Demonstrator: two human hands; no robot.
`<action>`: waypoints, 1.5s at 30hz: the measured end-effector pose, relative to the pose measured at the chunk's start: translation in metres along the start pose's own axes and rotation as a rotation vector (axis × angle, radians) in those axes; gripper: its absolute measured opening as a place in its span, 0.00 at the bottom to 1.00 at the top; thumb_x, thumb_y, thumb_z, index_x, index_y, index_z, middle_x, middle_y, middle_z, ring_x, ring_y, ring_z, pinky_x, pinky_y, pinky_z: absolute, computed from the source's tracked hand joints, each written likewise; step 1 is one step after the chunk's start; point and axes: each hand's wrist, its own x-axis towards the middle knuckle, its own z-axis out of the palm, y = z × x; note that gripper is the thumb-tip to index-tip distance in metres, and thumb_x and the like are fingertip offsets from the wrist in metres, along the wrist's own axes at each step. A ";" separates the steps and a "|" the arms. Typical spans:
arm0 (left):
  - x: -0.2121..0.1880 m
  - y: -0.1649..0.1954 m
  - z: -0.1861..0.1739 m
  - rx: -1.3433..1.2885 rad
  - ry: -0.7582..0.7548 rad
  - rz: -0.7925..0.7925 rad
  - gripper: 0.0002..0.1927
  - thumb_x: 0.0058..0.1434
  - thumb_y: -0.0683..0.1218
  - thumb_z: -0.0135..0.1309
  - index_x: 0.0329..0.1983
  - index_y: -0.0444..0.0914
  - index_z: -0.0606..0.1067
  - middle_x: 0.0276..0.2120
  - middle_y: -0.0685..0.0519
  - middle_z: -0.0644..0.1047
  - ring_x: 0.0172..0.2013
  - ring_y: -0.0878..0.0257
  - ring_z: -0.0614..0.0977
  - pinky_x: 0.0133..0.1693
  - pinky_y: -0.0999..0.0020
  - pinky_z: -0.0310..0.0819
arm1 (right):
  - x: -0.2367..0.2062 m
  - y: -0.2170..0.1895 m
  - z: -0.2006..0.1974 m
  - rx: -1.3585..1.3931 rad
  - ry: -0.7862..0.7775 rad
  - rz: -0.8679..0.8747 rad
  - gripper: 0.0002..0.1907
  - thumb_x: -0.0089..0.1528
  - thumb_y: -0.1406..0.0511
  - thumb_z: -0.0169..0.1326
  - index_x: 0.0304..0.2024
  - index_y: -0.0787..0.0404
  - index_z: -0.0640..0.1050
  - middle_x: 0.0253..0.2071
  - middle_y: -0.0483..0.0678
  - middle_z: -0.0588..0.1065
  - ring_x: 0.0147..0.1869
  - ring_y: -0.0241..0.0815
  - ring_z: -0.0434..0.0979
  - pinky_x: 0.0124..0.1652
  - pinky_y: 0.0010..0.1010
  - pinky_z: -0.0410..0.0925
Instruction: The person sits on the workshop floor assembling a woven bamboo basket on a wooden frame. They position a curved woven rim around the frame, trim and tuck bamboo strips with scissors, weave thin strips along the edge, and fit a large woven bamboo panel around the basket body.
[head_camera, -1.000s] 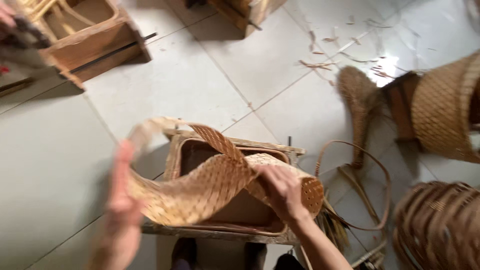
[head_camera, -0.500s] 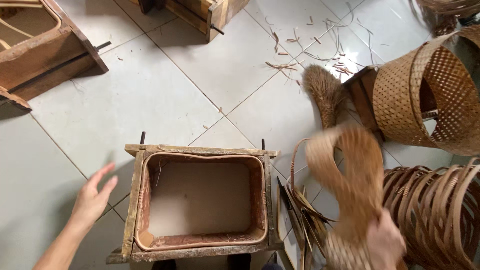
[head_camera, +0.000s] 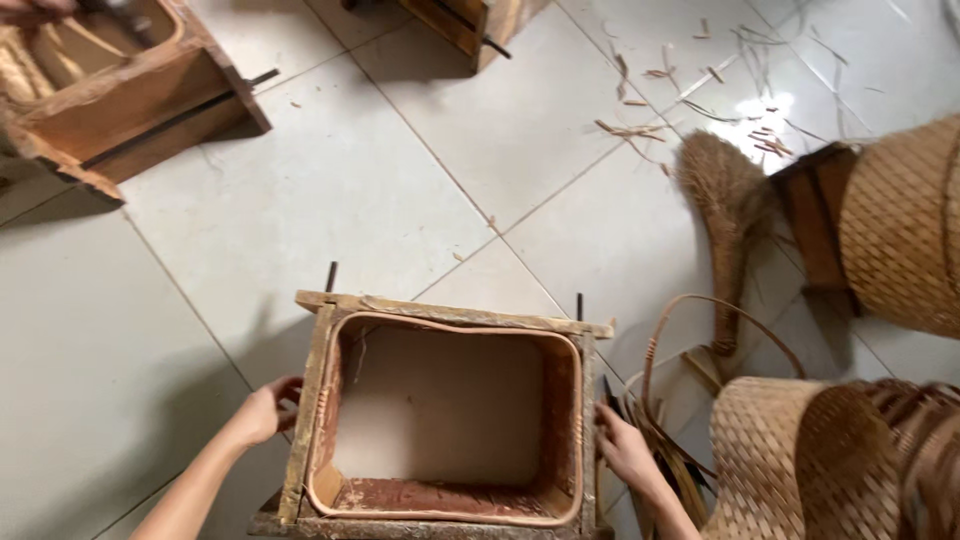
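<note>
- The wooden frame (head_camera: 447, 420) is weathered brown, with a reddish-brown inner lining and a pale tan floor.
- The woven basket (head_camera: 800, 460) shows a fine golden-tan criss-cross weave.
- The second basket (head_camera: 905, 225) has the same honey-brown weave.
- The broom (head_camera: 725, 215) is dull brown.
- The floor tiles (head_camera: 330, 190) are glossy off-white with thin dark grout lines.
- The scattered strips (head_camera: 700, 85) are light tan.

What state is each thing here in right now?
Wooden mould box: upright on the floor, open-topped, empty.
Left hand: open, on the box's left side.
Right hand: against the box's right side.
Woven basket: lying on its side.
Brush: flat on the tiles.
</note>
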 end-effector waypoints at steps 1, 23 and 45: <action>0.003 -0.003 0.002 -0.001 0.038 0.007 0.28 0.54 0.38 0.58 0.60 0.39 0.75 0.37 0.49 0.83 0.31 0.59 0.80 0.32 0.64 0.75 | 0.015 0.002 0.008 0.081 -0.019 -0.069 0.29 0.61 0.70 0.54 0.66 0.61 0.70 0.53 0.52 0.81 0.48 0.45 0.81 0.48 0.34 0.74; -0.011 -0.016 -0.023 0.731 0.578 0.358 0.17 0.58 0.38 0.60 0.51 0.43 0.78 0.50 0.56 0.77 0.46 0.63 0.78 0.48 0.64 0.73 | 0.034 0.026 -0.043 -0.400 0.298 -0.597 0.28 0.53 0.73 0.57 0.57 0.69 0.73 0.55 0.58 0.74 0.60 0.54 0.75 0.59 0.44 0.69; -0.037 -0.028 0.019 0.747 0.750 0.394 0.12 0.68 0.42 0.57 0.53 0.42 0.73 0.64 0.51 0.66 0.51 0.63 0.76 0.59 0.55 0.67 | 0.051 -0.028 -0.026 -0.864 1.286 -0.441 0.38 0.53 0.60 0.57 0.63 0.72 0.67 0.61 0.66 0.73 0.61 0.58 0.75 0.54 0.46 0.71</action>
